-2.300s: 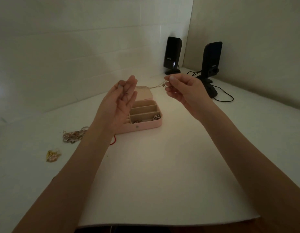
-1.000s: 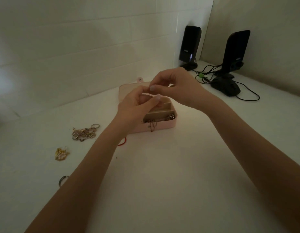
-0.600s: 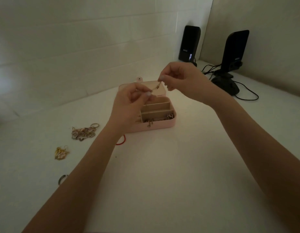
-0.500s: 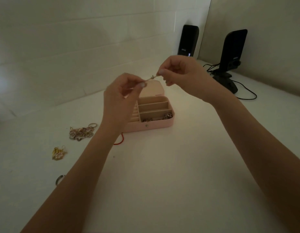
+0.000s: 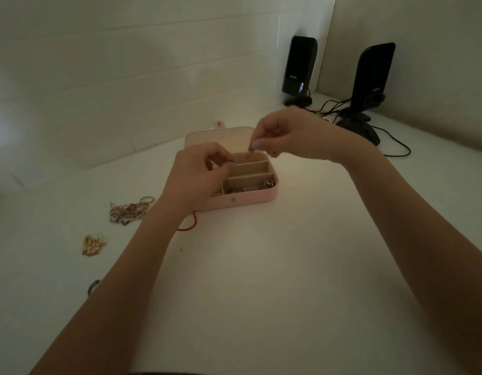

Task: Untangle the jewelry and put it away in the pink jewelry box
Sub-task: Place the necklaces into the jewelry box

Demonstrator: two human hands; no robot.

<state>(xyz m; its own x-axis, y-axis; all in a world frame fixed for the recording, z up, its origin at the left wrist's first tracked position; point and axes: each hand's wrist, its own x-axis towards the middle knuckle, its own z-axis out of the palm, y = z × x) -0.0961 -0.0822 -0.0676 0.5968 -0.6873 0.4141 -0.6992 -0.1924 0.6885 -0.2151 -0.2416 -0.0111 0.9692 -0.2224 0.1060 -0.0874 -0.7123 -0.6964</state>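
Two hands are hovering over the open pink jewelry box point(image 5: 242, 202) at frame centre. The right hand point(image 5: 291, 133) is pinching a thin chain point(image 5: 251, 150), barely visible, directly above the rear compartments. The left hand point(image 5: 198, 174) is pinching just beside them; what it holds is unclear.

- The left hand point(image 5: 198, 173) is held out in front, back up, fingers curled, thumb and forefinger tips pinched together.
- The right hand point(image 5: 291, 136) is raised just beyond it, fingers curled, thumb and forefinger pinching downward.
- Both forearms are bare.
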